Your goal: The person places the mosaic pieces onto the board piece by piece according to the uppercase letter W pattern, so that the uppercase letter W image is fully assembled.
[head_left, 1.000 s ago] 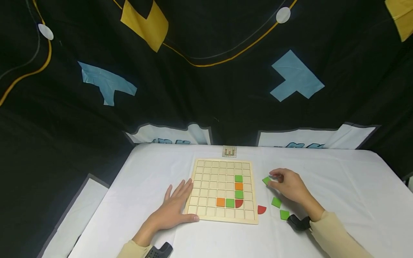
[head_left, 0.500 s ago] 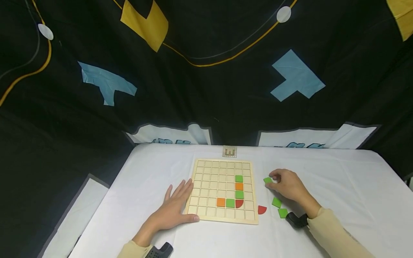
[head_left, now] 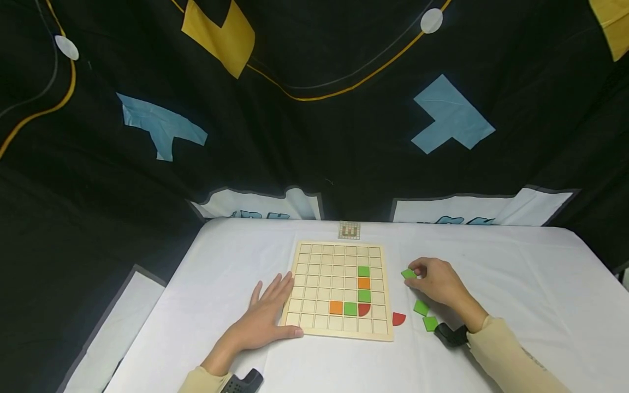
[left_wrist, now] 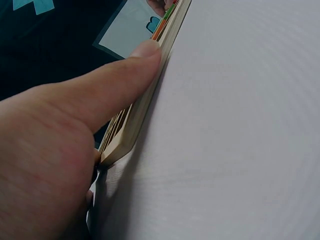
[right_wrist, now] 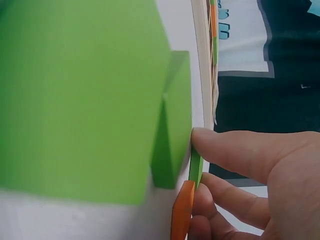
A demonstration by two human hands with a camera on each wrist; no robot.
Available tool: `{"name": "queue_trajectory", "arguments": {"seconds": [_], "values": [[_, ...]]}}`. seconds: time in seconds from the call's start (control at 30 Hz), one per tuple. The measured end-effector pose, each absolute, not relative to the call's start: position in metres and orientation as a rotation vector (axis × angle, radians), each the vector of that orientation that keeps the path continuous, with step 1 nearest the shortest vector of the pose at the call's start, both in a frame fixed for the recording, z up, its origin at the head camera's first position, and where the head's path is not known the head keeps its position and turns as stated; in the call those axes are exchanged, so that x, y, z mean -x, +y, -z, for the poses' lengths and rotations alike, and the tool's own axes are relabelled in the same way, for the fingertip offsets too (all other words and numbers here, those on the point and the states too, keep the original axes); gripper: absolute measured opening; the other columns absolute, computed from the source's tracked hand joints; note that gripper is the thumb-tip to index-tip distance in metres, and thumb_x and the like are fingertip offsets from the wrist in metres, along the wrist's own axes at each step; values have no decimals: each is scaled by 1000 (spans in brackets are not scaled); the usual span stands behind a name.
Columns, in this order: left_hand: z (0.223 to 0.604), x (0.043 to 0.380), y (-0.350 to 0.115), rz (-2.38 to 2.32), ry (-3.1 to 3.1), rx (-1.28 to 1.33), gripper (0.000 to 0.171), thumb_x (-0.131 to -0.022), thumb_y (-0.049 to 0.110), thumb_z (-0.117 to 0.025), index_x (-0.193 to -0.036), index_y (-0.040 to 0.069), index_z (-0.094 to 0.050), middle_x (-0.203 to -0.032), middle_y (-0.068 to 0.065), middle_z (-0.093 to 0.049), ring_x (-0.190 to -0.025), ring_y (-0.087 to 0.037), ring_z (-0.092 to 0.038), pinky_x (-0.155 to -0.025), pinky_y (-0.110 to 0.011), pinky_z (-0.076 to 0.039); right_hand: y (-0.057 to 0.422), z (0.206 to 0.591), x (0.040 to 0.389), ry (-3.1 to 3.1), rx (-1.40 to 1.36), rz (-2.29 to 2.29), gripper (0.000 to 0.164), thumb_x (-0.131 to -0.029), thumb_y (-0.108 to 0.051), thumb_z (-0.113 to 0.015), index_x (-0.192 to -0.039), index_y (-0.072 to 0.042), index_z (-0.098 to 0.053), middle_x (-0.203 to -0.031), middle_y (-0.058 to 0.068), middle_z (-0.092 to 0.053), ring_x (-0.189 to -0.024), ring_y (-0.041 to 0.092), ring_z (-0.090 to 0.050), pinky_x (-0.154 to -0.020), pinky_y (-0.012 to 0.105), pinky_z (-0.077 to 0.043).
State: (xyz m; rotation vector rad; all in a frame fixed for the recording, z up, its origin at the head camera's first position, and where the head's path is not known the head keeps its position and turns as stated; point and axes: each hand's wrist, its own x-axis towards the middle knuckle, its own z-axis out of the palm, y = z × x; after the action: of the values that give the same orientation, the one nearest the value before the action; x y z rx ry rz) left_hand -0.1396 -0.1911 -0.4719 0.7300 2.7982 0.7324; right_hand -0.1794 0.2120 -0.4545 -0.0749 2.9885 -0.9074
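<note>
My left hand [head_left: 267,322] lies spread at the left side of a wooden grid board [head_left: 314,273], fingertips on its left edge. Its thumb [left_wrist: 145,52] rests along the board's front edge in the left wrist view. To the right of the board, my right hand [head_left: 439,281] pinches a small green square tile [head_left: 408,273] between thumb and fingers. The right wrist view shows that tile edge-on, and an orange tile [right_wrist: 182,210] stands out beside the curled fingers, hidden in the head view. Green, orange and red tiles form an L-shaped line in the board's cells.
Two loose green tiles [head_left: 421,307] lie below my right hand, one touching the black wrist device [head_left: 451,334]. A red quarter-round tile [head_left: 399,319] lies by the board's right edge. Behind the board is a small patterned card [head_left: 349,230]. A dark curtain [head_left: 319,153] hangs behind the table.
The green tile at my right fingertips has shifted slightly right, into the pinch. The nearest loose green tile has slid a little left and back. My left hand stays put.
</note>
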Motion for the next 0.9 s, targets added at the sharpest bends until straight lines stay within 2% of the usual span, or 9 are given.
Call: {"name": "queue_trajectory", "arguments": {"seconds": [0.43,0.9], "values": [[473,140,-191,-727,2799,-741,113,-83,68,-67,-160,1,-17,-168,-11,-8,-154,-34,-3,-117,-63,9,211,452,177,2999,128,982,32,-82,-12,-77,-111,1,-72,-90,5,-67,-79,21,-54,-65,32,-45],[475,140,-193,-720,2804,-737,113,-83,68,-67,-160,1,-17,-168,-10,-9,-154,-34,-2,-116,-63,10,193,438,167,2997,111,1038,33,-84,-15,-78,-114,-4,-74,-107,11,-70,-92,26,-59,-70,34,-50]]}}
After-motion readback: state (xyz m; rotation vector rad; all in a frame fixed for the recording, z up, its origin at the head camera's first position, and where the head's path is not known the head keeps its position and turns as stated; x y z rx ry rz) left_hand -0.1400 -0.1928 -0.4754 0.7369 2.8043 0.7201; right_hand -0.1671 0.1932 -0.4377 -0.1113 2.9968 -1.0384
